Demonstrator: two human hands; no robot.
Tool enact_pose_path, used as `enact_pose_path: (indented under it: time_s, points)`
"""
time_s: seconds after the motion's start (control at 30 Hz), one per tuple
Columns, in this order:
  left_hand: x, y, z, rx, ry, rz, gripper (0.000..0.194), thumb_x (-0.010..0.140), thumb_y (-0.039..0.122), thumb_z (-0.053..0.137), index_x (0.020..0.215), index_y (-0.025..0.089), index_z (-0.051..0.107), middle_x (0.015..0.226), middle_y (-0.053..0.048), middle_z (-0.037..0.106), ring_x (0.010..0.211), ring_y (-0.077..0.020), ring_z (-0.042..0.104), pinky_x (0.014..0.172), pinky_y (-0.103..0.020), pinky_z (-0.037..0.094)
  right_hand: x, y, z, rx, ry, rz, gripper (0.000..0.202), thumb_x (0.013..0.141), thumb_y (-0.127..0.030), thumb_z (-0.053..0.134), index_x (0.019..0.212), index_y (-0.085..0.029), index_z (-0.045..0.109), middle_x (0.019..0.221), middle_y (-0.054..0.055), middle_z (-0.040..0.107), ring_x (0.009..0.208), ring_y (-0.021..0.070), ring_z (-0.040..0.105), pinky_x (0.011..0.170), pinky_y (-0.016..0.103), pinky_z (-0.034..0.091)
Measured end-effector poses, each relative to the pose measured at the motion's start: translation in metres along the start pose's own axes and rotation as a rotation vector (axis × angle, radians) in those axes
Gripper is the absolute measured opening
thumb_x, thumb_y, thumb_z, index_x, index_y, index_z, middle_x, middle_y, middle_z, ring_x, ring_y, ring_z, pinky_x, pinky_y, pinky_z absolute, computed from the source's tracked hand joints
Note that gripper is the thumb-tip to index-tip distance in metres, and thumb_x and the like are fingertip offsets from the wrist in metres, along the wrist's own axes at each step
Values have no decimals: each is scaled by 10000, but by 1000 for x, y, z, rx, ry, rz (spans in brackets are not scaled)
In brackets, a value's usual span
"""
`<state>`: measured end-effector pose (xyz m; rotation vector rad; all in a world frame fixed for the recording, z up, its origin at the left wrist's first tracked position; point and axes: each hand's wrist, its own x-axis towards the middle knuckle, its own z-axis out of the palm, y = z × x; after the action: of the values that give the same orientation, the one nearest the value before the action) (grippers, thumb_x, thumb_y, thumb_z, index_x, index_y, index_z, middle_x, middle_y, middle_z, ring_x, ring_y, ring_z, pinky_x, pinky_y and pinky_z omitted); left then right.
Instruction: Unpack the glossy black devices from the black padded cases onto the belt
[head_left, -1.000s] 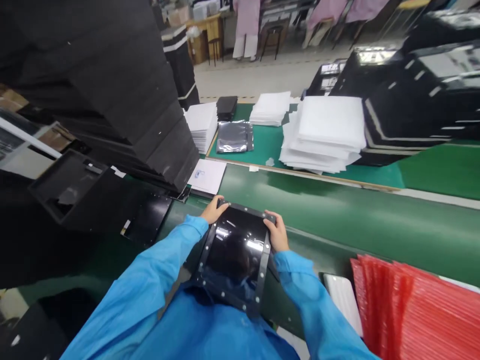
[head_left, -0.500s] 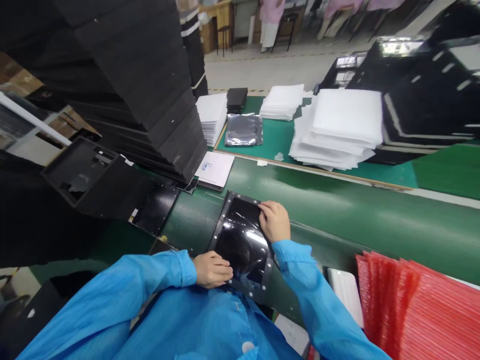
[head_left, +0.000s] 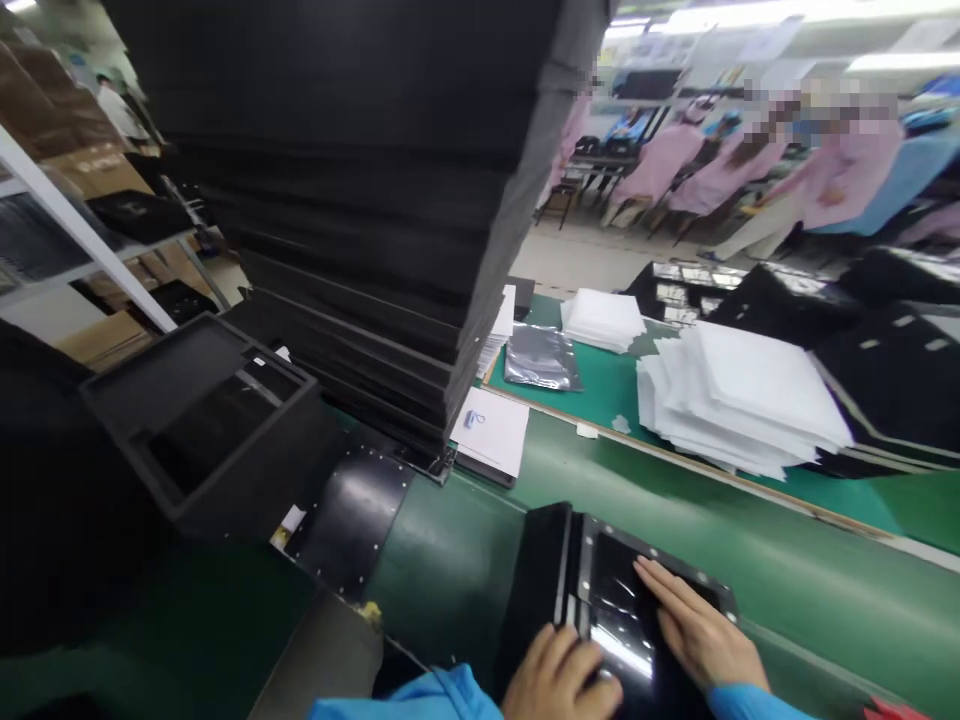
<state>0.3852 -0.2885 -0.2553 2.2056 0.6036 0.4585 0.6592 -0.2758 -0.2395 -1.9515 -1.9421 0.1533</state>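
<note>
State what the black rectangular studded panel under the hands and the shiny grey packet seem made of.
Black rectangular studded panel: glossy centre, plastic or possibly glass, given the sharp light streak. Shiny grey rectangular packet: likely thin plastic film, judging by its crinkled highlights.

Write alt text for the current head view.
A person's left hand and right hand touch a shiny, studded black panel over a green bench. A tall black stack stands at left; white sheets lie beyond.
</note>
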Motion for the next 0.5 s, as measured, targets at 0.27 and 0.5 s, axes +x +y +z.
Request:
enact_pose_path:
  time_s: [0.27,0.5]
  points:
    - [-9,-39,-46,-398,103,-462,743,826,263,529,1491,137,221,1584,-138,163,1467,-260,104,1203,-461,157,-24,-102,-21,-136,-32,255,420,771,-220,440,1082,-191,721,1222,98,636,1127,258,611,966,408,527]
    - [-12,-95,-58,-543,155,-699,645,889,235,383,1496,165,178,1484,-100,417,1409,-196,308,1179,-378,252,-147,-163,4,-262,-83,348,687,651,-15,416,1266,-246,619,1362,32,508,1178,246,572,958,338,535]
